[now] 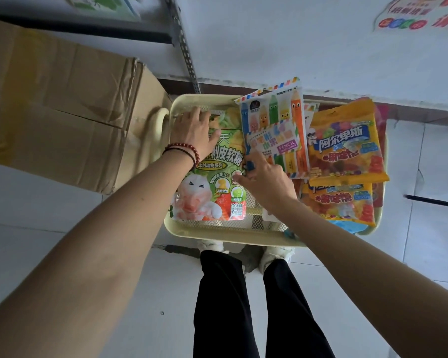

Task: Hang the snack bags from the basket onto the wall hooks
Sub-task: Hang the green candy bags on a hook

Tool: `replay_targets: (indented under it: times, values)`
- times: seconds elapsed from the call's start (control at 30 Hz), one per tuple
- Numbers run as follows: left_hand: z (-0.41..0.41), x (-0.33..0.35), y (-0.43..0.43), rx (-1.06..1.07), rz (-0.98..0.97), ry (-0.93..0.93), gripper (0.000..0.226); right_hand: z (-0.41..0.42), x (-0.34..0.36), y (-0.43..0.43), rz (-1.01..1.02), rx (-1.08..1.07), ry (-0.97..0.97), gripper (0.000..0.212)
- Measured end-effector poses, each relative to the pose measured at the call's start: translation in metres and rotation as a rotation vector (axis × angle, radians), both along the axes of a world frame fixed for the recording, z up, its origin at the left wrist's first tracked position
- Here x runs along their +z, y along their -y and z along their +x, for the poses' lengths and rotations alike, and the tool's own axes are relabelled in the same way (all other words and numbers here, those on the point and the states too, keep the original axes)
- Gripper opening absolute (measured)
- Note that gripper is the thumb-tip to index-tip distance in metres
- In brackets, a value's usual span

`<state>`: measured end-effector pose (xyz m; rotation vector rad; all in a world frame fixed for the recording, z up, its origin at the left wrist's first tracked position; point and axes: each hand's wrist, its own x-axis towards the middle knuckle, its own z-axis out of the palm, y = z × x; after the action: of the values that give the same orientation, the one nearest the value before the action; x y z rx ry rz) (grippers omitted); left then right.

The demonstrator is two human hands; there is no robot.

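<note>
Presently: pencil bag [274,125] mid-frame, tilted up over basket [217,235], right hand [267,182] pinching its lower corner. Judged light, limp, slick film; likely better held by the stiffer top seal. Left hand [194,130] lies on green bag [215,187], centre-left; clasp unclear.

Person wearing red bead bracelet [192,149] on wrist just behind left grip [192,133]. Thin black band [182,151] lying beside it, forearm side. Black trousers [223,293] covering both legs. Whitish shoes [276,257] showing past trouser hems, toward grips.
</note>
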<state>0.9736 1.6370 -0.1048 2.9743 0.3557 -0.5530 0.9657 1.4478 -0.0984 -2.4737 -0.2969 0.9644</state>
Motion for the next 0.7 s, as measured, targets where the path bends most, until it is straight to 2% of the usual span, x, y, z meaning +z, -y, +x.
replay_targets:
  times: [0.07, 0.17, 0.23, 0.37, 0.5, 0.6, 0.7]
  values:
    - [-0.003, 0.001, 0.003, 0.020, -0.007, 0.022, 0.048, 0.001, 0.004, 0.006, -0.035, 0.042, 0.084, 0.046]
    - [-0.014, -0.001, 0.006, 0.099, -0.090, 0.120, 0.033, 0.000, 0.002, 0.007, 0.165, 0.017, 0.249, 0.042]
    - [-0.024, -0.003, 0.007, 0.147, -0.183, 0.199, 0.026, 0.002, 0.001, 0.003, 0.218, 0.041, 0.307, 0.046]
    - [-0.038, 0.007, 0.011, 0.151, -0.268, 0.329, 0.028, 0.012, 0.014, -0.010, 0.148, 0.173, 0.378, 0.062]
    - [-0.036, 0.020, 0.014, 0.107, -0.335, 0.365, 0.031, 0.027, 0.025, -0.030, 0.062, 0.402, 0.343, 0.073]
    - [-0.029, 0.023, 0.006, 0.164, -0.386, 0.337, 0.031, 0.042, 0.028, -0.044, -0.023, 0.522, 0.302, 0.071]
    - [-0.016, 0.016, -0.005, 0.244, -0.342, 0.263, 0.028, 0.057, 0.029, -0.053, -0.080, 0.568, 0.338, 0.056]
